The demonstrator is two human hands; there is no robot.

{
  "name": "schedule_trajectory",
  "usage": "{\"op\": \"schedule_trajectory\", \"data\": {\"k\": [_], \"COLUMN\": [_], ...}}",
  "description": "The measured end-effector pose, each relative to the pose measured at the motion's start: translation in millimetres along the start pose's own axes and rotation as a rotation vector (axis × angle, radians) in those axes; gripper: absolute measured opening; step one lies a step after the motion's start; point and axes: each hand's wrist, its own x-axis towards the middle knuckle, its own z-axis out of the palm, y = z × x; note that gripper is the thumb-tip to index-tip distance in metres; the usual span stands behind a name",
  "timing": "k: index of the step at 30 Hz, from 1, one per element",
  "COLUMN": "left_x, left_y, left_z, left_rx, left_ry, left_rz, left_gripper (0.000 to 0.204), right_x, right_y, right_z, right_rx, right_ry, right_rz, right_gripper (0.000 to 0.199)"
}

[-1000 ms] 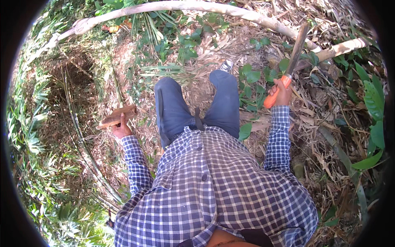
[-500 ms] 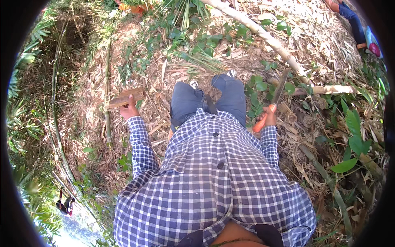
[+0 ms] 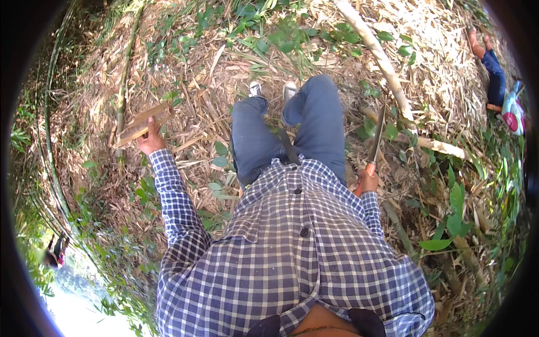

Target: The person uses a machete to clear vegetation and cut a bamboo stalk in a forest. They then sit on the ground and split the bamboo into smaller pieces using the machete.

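Wooden piece (image 3: 135, 130): 1 pc, brown, longish & flattish, out at person's left, above leaf litter (image 3: 191, 126)
L hand (image 3: 150, 141): clamped on wooden piece abt mid-length, one digit across its face
Machete (image 3: 378, 133): 1 pc, dark narrow blade, orange handle (image 3: 370, 168), at person's right, pointing away from body
R hand (image 3: 368, 181): wrapped round handle
Hands, spacing: well apart, one each side of trouser legs (image 3: 250, 132)
Wood, handling: prob light, dry, stiff; not slippery by look; ends may splinter or split w/ grain
Wood, hold: mid-length, digits clear of rough ends
Machete, handling: prob heavier than wood, rigid; handle maybe slick if palm sweats
Machete, hold: handle only, well back fr blade
Edges: sharp side of blade, can't tell at this size; wood's long sides look rough
Room, centre: wide gap betw hands, but legs sit in it
Room, R: tighter; pale pole (image 3: 377, 50) near blade tip, 2nd pole (image 3: 443, 147) beyond, depth unclear
Room, L: green stalk (image 3: 127, 70) close by wooden piece, contact can't tell
Other person (image 3: 496, 78): upper R, well apart
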Motion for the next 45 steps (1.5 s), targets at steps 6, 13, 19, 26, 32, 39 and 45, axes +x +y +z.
{"op": "schedule_trajectory", "data": {"k": [6, 13, 19, 26, 32, 39, 45], "left_x": [-48, -81, -42, -27, -19, 9, -5], "left_y": [-9, -94, -178, -212, -196, -208, -180], "left_z": [-20, 35, 152, 244, 248, 256, 234], "left_rx": [0.115, 0.162, 0.0, -0.044, -0.225, 0.158, 0.314], "left_ry": [0.085, 0.075, 0.001, -0.111, -0.153, -0.166, -0.166], "left_rz": [-0.015, -0.184, -0.17, -0.321, -0.193, 0.034, 0.032], "left_gripper": [0.056, 0.052, 0.037, 0.038, 0.042, 0.059, 0.059], "right_x": [67, 109, 38, -2, -25, -26, -7], "right_y": [-94, -232, -277, -296, -320, -346, -333], "right_z": [79, 234, 355, 464, 493, 514, 525], "right_rx": [-0.211, -0.329, -0.159, -0.107, -0.117, 0.038, -0.034], "right_ry": [-0.17, -0.44, -0.882, -1.145, -1.261, -1.307, -1.334], "right_rz": [-0.251, -0.651, -0.808, -0.997, -0.87, -0.976, -1.037], "right_gripper": [0.024, 0.015, 0.017, 0.021, 0.02, 0.015, 0.016]}}
